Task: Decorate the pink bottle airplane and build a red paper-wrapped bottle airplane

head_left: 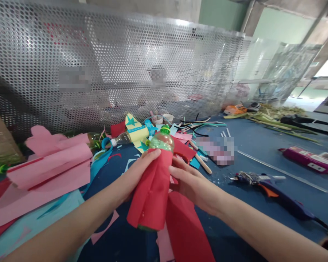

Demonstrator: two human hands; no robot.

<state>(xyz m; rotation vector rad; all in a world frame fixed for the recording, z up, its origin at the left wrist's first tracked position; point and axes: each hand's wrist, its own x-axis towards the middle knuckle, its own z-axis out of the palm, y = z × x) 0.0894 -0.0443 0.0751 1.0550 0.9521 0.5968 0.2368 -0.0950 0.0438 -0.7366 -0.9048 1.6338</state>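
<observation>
A green plastic bottle (164, 141) with a green cap is wrapped in a sheet of red felt (153, 193). It is tilted, cap end away from me, over the blue table. My left hand (146, 165) grips its left side, the thumb lying on the felt near the upper edge. On the right side, my right hand (186, 178) is wrapped round the bottle, with some fingers hidden behind it. Under the bottle's lower end lies a loose red felt piece (188, 229). Behind the right hand, part of a red scissors handle (182, 157) shows.
Left stand pink-wrapped bottles (51, 165) over light-blue felt (43, 222). A yellow-wrapped bottle (138, 134) lies behind. At right are a glue gun (276, 196) with a cord, a clear glue stick (284, 171) and a purple box (307, 159). A perforated metal screen (120, 72) closes the back.
</observation>
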